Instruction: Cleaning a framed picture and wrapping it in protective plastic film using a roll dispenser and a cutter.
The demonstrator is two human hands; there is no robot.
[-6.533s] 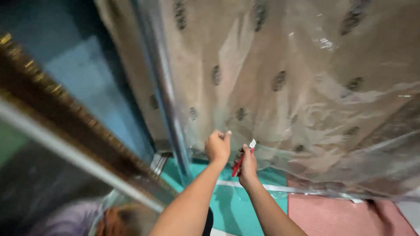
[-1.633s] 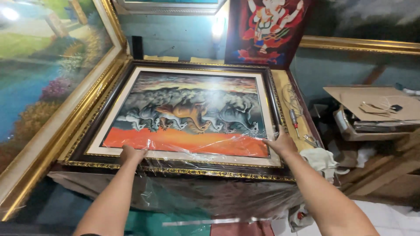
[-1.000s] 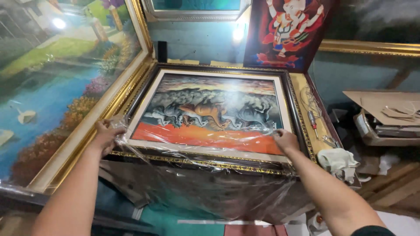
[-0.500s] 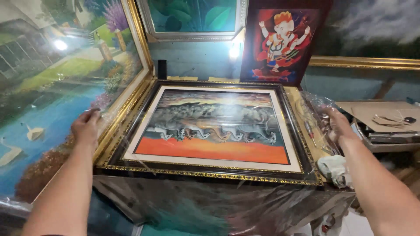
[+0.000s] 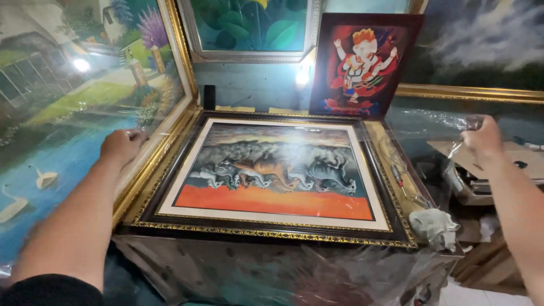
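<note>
A: What are the hands doing in the head view?

B: The left hand [image 5: 123, 146] is sitting out at the left side, in front of the big landscape painting [image 5: 68, 113]. Its fingers [image 5: 135, 136] are curling in and pinching the edge of a clear plastic sheet [image 5: 436, 122]. The right hand [image 5: 481, 136] is lifting up at the right side. Its fingers [image 5: 475, 122] are pressing together and gripping the other edge of that same sheet.

A: Where is the sheet?

B: It is stretching between the two hands, above the framed picture [image 5: 272, 175]. It is thin and shiny, so I cannot tell for sure where it is touching the frame.

A: And the framed picture?

B: It is lying flat in the middle, on a worktop [image 5: 272, 272] that is wearing more wrinkly plastic. The picture is showing grey animals over an orange strip, inside a dark and gold frame.

A: What else is sitting around it?

B: A red painting [image 5: 362, 62] is leaning up just behind it. A green leafy painting [image 5: 249, 28] is hanging at the top. A crumpled cloth [image 5: 435, 226] is lying just beside the frame's right corner. Another gold framed painting [image 5: 481, 51] is standing far right, with cardboard [image 5: 453, 150] under the right hand.
</note>
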